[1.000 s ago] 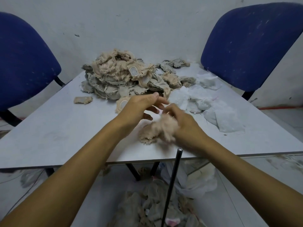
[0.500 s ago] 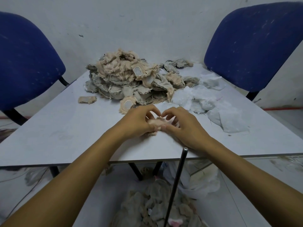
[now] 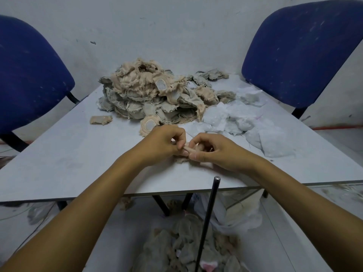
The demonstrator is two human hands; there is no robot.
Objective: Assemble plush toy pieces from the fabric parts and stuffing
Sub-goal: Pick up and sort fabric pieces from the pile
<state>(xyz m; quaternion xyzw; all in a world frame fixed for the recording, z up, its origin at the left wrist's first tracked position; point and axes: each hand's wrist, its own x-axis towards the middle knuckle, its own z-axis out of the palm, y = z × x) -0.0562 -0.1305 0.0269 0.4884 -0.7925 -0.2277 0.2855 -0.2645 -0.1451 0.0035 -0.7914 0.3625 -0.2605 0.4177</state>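
Head view, left hand: the left hand (image 3: pixel 161 145) rests low over the pale grey table (image 3: pixel 68 163), its fingers (image 3: pixel 179 137) curled and pinching one end of a small beige plush fabric piece (image 3: pixel 189 149).
Head view, right hand: the right hand (image 3: pixel 218 152) meets the left at the middle of the table; its thumb and curled fingers pinch the other end of the same beige piece.
Beige piece: it is held between both hands, near the table's front edge; its lower fuzzy edge touches the table.
Fabric heap: a big pile of beige and grey plush cut parts (image 3: pixel 153 95) lies at the far side of the table, beyond the hands.
Loose parts: a round beige part with a pale patch (image 3: pixel 149 125) lies just beyond the left hand; a small beige scrap (image 3: pixel 101 120) lies apart, left of the pile.
White material: crumpled white fabric pieces (image 3: pixel 255 128) spread to the right of the pile.
Rod: a thin dark metal rod (image 3: pixel 208 218) rises in front of the table edge.
Floor: more grey and beige plush parts (image 3: pixel 176 248) lie under the table.
Chairs: a blue padded chair (image 3: pixel 29 81) stands on the left, another blue chair (image 3: pixel 302 52) on the right.
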